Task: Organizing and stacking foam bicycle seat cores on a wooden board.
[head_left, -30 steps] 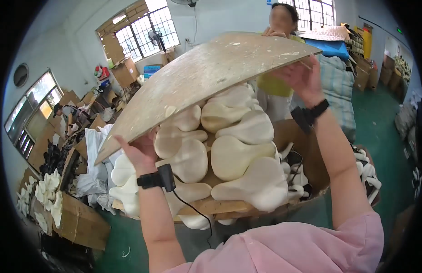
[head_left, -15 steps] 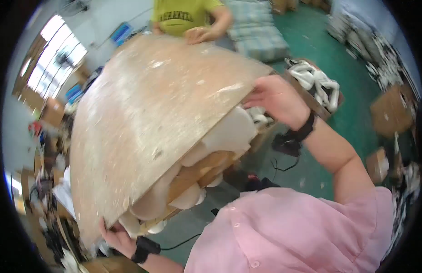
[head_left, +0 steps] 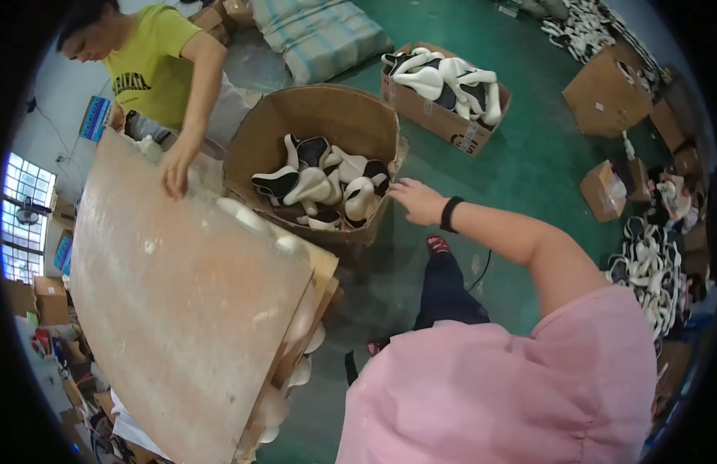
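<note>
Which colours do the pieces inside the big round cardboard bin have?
The pieces are creamy white and black, seen best in the head view.

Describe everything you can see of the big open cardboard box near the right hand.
The big cardboard box is brown and open at the top, its walls bowed into a rounded shape with a worn, uneven rim. Inside, white and black pieces lie jumbled below the far rim. It stands beside the pale board, with a smaller filled box to its right. The right hand is at its right side; whether it touches the cardboard is unclear.
</note>
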Demonstrator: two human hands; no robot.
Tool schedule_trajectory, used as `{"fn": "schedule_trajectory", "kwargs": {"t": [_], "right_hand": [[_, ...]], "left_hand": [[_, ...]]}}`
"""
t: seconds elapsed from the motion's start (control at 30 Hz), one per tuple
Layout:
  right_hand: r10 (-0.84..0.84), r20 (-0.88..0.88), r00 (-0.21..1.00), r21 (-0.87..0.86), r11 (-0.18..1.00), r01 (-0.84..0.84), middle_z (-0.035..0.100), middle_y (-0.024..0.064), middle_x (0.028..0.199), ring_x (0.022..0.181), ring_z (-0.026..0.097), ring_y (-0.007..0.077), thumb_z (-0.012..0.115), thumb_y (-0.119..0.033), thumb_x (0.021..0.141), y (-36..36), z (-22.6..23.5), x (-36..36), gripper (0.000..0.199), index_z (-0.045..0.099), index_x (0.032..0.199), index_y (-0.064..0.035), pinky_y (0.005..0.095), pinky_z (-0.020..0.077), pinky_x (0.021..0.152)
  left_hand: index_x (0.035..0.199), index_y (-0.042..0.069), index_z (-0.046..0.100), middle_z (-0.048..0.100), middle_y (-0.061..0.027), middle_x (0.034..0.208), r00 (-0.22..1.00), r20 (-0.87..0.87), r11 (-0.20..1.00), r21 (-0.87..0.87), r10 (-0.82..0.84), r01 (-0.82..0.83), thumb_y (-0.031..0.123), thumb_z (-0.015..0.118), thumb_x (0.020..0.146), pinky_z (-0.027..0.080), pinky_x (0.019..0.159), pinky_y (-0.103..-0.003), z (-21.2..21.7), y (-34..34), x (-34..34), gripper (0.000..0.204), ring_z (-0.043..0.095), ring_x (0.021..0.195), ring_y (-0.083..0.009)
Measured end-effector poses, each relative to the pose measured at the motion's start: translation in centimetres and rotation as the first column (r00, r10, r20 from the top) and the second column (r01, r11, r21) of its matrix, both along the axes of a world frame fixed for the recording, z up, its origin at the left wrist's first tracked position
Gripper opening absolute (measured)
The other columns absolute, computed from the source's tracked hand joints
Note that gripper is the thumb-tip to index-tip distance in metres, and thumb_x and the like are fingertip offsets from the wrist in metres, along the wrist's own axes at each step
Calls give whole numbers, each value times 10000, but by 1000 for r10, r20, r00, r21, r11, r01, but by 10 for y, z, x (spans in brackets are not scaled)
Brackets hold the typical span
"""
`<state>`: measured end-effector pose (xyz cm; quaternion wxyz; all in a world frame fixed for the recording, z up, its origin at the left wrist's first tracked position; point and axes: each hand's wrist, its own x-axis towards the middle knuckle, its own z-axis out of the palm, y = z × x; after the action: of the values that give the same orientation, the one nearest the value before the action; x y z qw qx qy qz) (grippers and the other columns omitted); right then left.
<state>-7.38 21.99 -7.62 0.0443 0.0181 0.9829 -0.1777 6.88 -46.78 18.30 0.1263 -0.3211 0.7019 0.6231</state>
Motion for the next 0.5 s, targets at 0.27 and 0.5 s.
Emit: {"fn": "schedule_trajectory", "kwargs": {"t": [0.27, 0.5], "right_hand": [[398, 520, 756, 146, 831, -537, 685, 102, 1050, 1078, 605, 282, 534, -209, 874, 63, -187, -139, 242, 723, 990, -110, 475, 371, 1007], [480, 184, 858, -19, 874, -485, 665, 148, 736, 750, 664, 318, 590, -121, 731, 167, -193, -94, 122, 689, 732, -49, 426, 534, 664]], "left_hand": [[1343, 102, 480, 405, -208, 1421, 646, 170, 609, -226, -744, 760, 87, 675, 800, 358, 1046, -410, -198, 343, -35, 577, 428, 1276, -342], [1467, 146, 271, 214, -208, 1509, 331, 368, -88, -772, -869, 629, 159, 809, 643, 188, 1114, -576, -326, 570, -201, 985, 197, 1384, -443]]}}
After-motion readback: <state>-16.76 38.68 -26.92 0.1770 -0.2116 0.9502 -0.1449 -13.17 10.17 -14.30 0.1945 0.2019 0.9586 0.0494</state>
